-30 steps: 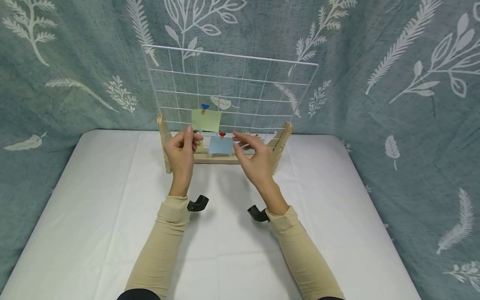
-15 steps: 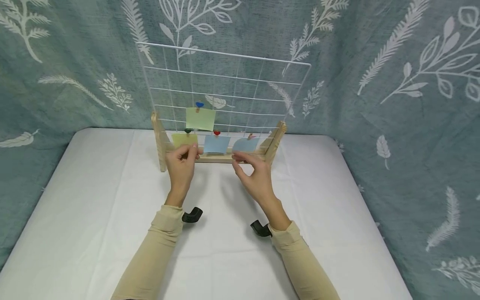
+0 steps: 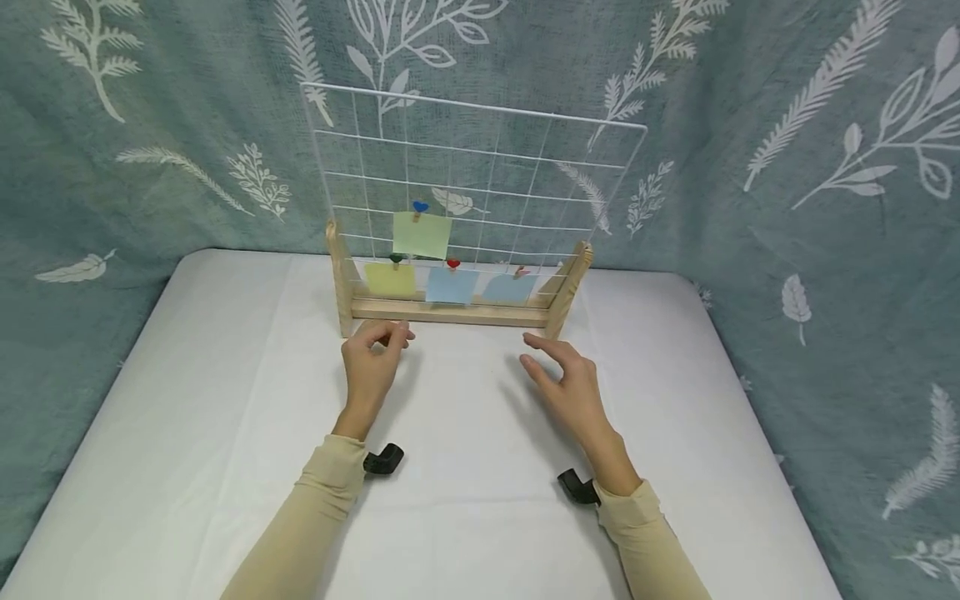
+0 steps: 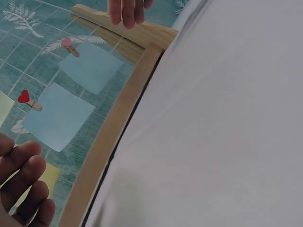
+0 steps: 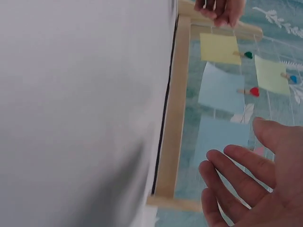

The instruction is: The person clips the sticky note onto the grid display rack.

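Note:
Above the white tabletop, just in front of a wire grid rack (image 3: pixel 450 312) with a wooden base, my left hand (image 3: pixel 369 367) hangs with loosely bent fingers and no visible object. To the right, my right hand (image 3: pixel 570 383) is apart from the rack, thumb and fingers spread, holding nothing. Small clothespins with hearts fix paper notes to the grid: a pale green note (image 3: pixel 422 235) under a blue heart, a yellow note (image 3: pixel 390 281) under a green one, a blue note (image 3: pixel 450 286) under a red heart (image 5: pixel 254 91), and another blue note (image 4: pixel 91 67) under a pink heart (image 4: pixel 66 42).
A white cloth (image 3: pixel 465 517) covers the table. Behind the rack hangs a green curtain (image 3: pixel 187 100) with white leaf patterns. Black wrist camera mounts (image 3: pixel 384 459) stick out inward from both beige sleeves.
Both hands have drawn back from the rack toward the body, the right one also moving rightward. The lower notes, partly covered by the hands earlier, now show fully.

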Action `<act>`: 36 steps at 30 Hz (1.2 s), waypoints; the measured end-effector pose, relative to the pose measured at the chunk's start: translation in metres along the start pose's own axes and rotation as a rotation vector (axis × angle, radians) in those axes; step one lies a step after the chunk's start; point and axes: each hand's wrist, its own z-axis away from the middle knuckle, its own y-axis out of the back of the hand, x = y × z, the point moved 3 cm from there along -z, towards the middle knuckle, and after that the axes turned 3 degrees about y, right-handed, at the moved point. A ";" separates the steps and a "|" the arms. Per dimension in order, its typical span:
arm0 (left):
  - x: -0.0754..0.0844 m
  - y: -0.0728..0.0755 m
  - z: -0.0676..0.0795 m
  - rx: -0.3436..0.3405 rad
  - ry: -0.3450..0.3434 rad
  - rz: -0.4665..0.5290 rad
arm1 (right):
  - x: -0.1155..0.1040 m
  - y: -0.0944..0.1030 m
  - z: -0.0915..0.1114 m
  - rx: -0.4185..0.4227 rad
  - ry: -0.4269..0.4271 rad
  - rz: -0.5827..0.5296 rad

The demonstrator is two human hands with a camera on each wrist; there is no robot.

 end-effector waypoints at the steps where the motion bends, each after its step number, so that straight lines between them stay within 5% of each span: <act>1: -0.002 -0.001 0.002 -0.008 0.003 -0.004 | 0.004 0.003 0.004 0.003 -0.016 0.008; 11: -0.016 0.009 0.022 0.021 0.049 -0.009 | 0.029 0.027 0.036 0.068 -0.157 0.033; 26: -0.018 0.021 0.030 0.024 0.024 -0.032 | 0.041 0.034 0.039 0.140 -0.113 0.114; 36: -0.015 0.025 0.044 0.007 0.083 -0.006 | 0.047 0.045 0.044 0.139 -0.143 0.143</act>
